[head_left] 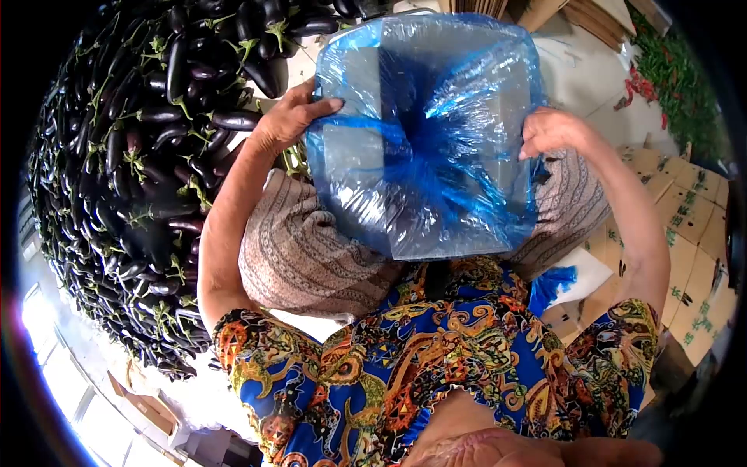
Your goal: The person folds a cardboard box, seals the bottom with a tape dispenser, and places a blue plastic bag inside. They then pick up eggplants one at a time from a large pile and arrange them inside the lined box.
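A thin, see-through blue plastic bag (467, 179) is spread over the open top of a box in front of my lap. Its film gathers into a dark fold in the middle, and the pale walls of the box show through it. My left hand (299, 115) grips the bag at the left rim, thumb lying on top and the other fingers hidden behind the edge. On the opposite side, my right hand (554, 132) is closed with its fingers curled on the bag's right edge. Nothing but film shows inside the box.
A large heap of eggplants (175, 140) rises close on my left. Flattened cardboard boxes (692, 210) with green print lie at the right. Green and red peppers (673, 74) are piled at the far right, and more cardboard (595, 23) stands at the back.
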Motion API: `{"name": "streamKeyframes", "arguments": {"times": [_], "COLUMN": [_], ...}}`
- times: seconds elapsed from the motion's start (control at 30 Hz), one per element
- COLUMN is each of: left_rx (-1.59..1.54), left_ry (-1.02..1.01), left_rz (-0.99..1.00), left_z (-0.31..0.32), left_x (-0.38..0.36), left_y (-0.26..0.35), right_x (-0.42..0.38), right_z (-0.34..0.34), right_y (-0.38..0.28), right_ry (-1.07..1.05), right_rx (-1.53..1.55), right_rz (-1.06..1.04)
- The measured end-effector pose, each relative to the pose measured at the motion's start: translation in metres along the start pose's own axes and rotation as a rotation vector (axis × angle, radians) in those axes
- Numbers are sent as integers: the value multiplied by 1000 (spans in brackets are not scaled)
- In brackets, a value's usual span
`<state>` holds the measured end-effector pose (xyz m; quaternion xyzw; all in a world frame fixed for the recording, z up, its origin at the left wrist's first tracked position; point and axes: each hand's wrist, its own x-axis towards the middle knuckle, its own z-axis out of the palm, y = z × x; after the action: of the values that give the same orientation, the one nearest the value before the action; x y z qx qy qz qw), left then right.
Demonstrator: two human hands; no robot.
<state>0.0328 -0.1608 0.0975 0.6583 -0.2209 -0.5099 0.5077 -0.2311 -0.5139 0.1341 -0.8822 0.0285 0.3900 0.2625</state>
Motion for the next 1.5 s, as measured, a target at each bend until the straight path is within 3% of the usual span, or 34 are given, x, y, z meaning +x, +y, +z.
{"name": "streamKeyframes", "arguments": {"times": [0.03,0.1,0.2,0.23,0.27,0.3,0.37,0.43,0.47,0.53,0.63,0.7,0.8,0.87,0.93,1.0,1.03,1.07,1.13,1.2,1.27,1.3,1.33,1.37,1.4,1.47,1.5], "left_rx": [-14,-47,-113,-148,-185,-157,-199,-247,-228,-200,-243,-275,-330,-364,-341,-386,-429,-478,-461,-340,-77,-95,-27,-158,-287,-174,-236], "left_ry": [-8,-31,-51,-47,-44,-48,-49,-43,-46,-45,-40,-39,-3,20,36,50,108,167,109,21,19,-27,1,-52,-103,-46,12], "left_rz": [6,-4,-13,2,18,25,41,47,37,31,44,37,42,43,42,95,87,80,33,-22,102,-20,-59,-96,-122,19,-100], "left_z": [4,5,-1,2,4,4,6,7,6,8,15,18,26,33,34,40,40,41,43,42,48,51,44,46,48,47,50], "left_x": [-2,-2,0,1,1,4,6,3,3,2,3,1,4,4,6,3,3,3,-16,-22,-8,-16,-4,-13,-19,-10,-23], "left_y": [3,-1,-10,-11,-13,-19,-28,-32,-32,-32,-27,-21,-20,-18,-22,-24,-29,-34,-14,-7,-36,-21,-50,-34,-15,-36,-18], "right_x": [6,15,36,47,80,118,136,124,100,53,-10,-24,-7,39,94,138,146,134,129,108,96,92,86,74,76,91,86], "right_z": [11,-7,-6,-8,23,66,87,70,56,24,-5,-20,-36,-17,-19,-9,-12,-23,-43,-55,-52,-61,-74,-81,-76,-64,-55], "right_y": [39,36,35,30,64,111,136,108,78,17,-27,-49,-124,-134,-144,-123,-123,-127,-98,-95,-93,-91,-92,-98,-98,-99,-115], "right_ry": [133,-64,390,151,217,625,887,628,581,360,318,237,228,448,229,363,486,532,675,735,853,908,958,920,1011,1169,1220], "right_rx": [65,-208,-295,190,-336,-204,-21,71,-135,-423,-678,-617,-86,130,384,441,514,728,776,694,759,848,942,1016,871,559,445], "right_rz": [-213,16,184,566,485,249,106,319,260,446,42,-40,64,10,137,-62,-47,-128,-188,-102,-181,-168,-150,-223,-242,-298,-344]}}
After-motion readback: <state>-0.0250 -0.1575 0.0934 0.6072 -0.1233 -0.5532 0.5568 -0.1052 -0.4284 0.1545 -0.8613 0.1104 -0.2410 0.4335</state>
